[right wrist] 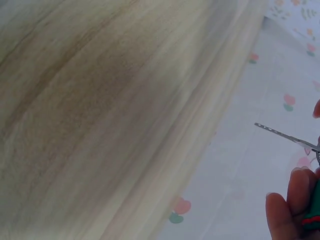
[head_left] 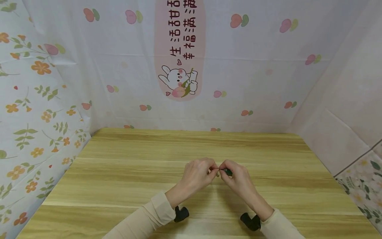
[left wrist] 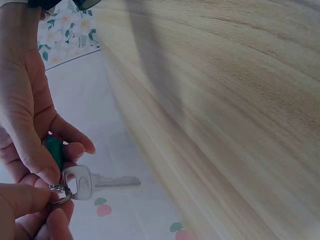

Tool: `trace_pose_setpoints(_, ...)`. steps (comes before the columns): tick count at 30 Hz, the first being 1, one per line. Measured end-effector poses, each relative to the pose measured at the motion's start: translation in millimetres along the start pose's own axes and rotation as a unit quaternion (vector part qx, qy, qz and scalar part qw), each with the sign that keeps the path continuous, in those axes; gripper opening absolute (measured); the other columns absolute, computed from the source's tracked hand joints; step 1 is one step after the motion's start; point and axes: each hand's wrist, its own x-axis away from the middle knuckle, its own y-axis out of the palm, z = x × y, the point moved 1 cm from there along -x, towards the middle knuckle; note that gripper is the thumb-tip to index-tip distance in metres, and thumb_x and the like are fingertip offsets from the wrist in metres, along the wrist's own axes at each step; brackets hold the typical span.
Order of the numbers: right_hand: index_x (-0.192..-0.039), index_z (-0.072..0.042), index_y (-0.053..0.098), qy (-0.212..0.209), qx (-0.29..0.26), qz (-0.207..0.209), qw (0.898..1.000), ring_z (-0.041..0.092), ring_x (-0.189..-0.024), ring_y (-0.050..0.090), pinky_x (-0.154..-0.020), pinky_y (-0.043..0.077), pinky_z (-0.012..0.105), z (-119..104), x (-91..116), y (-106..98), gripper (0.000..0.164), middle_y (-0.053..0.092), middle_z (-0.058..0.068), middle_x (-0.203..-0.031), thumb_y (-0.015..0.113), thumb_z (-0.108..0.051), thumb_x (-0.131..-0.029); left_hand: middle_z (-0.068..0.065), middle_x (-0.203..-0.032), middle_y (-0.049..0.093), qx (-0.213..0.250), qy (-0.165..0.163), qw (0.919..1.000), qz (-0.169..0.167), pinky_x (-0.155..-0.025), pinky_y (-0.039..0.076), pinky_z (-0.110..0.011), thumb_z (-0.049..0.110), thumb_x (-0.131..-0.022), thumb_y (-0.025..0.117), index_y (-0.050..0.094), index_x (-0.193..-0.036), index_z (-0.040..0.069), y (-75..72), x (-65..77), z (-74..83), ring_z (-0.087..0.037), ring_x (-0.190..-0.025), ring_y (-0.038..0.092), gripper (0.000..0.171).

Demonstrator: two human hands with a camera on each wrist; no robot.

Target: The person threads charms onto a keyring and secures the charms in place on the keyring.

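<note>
Both hands meet above the table, fingertips nearly together. My left hand (head_left: 198, 172) pinches a metal split ring (left wrist: 61, 198) between thumb and finger. From the ring hangs a silver key (left wrist: 84, 182), its blade pointing away from the hands. My right hand (head_left: 237, 177) pinches the short chain beside the ring, with a small green pendant (left wrist: 54, 149) with red trim tucked in its fingers. In the right wrist view the key's blade shows edge-on, and the green pendant (right wrist: 312, 207) is partly cut off by the frame edge.
The wood-grain table (head_left: 134, 149) spreads under both hands. A white cloth with printed fruit (head_left: 128, 79) hangs behind it, and a flowered cloth (head_left: 35, 132) at the left. Black wrist mounts (head_left: 181, 214) are on both forearms, close over the table.
</note>
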Motion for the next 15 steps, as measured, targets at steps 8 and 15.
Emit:
trace_pose_setpoints(8, -0.076, -0.012, 0.06, -0.025, 0.028, -0.008, 0.999, 0.001, -0.064, 0.055, -0.053, 0.048, 0.022, -0.4, 1.8, 3.2, 0.025, 0.062, -0.004, -0.073, 0.071, 0.01, -0.073, 0.01, -0.071, 0.065, -0.008, -0.015, 0.9992, -0.035, -0.039, 0.026, -0.012, 0.02, -0.082, 0.069, 0.072, -0.078, 0.02, 0.1, -0.1, 0.5, 0.004, -0.046, 0.036, 0.005)
trace_pose_setpoints(15, -0.077, -0.012, 0.059, -0.043, 0.039, -0.003, 0.998, 0.001, -0.063, 0.054, -0.051, 0.042, 0.016, -1.2, 1.5, 5.6, 0.024, 0.061, -0.003, -0.073, 0.073, 0.008, -0.073, 0.011, -0.071, 0.065, -0.009, -0.017, 0.9992, -0.034, -0.039, 0.027, -0.012, 0.02, -0.083, 0.069, 0.072, -0.078, 0.02, 0.7, 0.5, -0.2, 0.004, -0.047, 0.038, 0.005)
